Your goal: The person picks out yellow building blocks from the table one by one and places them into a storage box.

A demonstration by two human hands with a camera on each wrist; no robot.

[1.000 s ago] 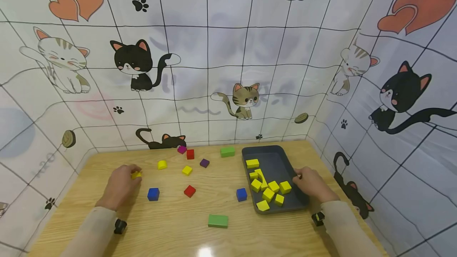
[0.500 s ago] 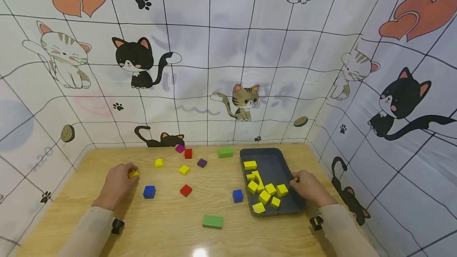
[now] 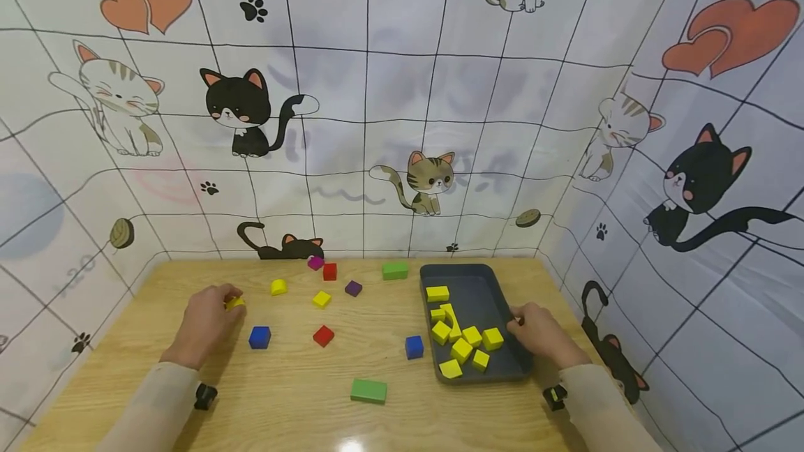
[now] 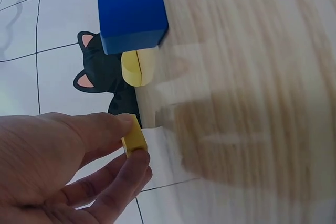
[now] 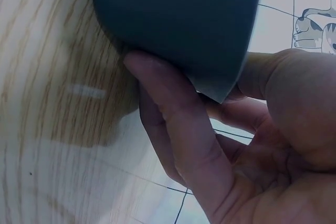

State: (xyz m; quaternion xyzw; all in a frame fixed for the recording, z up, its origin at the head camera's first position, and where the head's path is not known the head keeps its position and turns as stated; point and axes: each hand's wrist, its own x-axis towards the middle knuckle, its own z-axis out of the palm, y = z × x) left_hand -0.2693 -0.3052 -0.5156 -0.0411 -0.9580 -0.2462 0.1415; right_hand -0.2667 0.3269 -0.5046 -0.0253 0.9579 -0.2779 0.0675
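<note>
At the table's left side, my left hand [image 3: 204, 319] pinches a small yellow block [image 4: 135, 137] between thumb and fingers. Close by stands a blue cube [image 4: 132, 14], nearest to me in the left wrist view. My right hand [image 3: 543, 333] grips the right rim of a dark grey tray [image 3: 470, 277]. From the right wrist view, thumb and fingers hold the tray wall [image 5: 178, 19] from both sides. Several yellow blocks [image 3: 461, 350] lie in the tray, mostly along its left and near part. A yellow rounded block [image 3: 279, 287] lies beyond the left hand.
Across the wooden table [image 3: 301, 403] lie a yellow block [image 3: 322, 299], red blocks [image 3: 323, 335], purple blocks [image 3: 354, 288] and green blocks [image 3: 368, 390]. Another blue cube [image 3: 414, 347] is just left of the tray. A cat-print cloth [image 3: 339, 131] rises behind and at both sides.
The head view has shifted slightly, so the table items appear a little further left. Both hands keep their holds, on the yellow block and on the tray.
</note>
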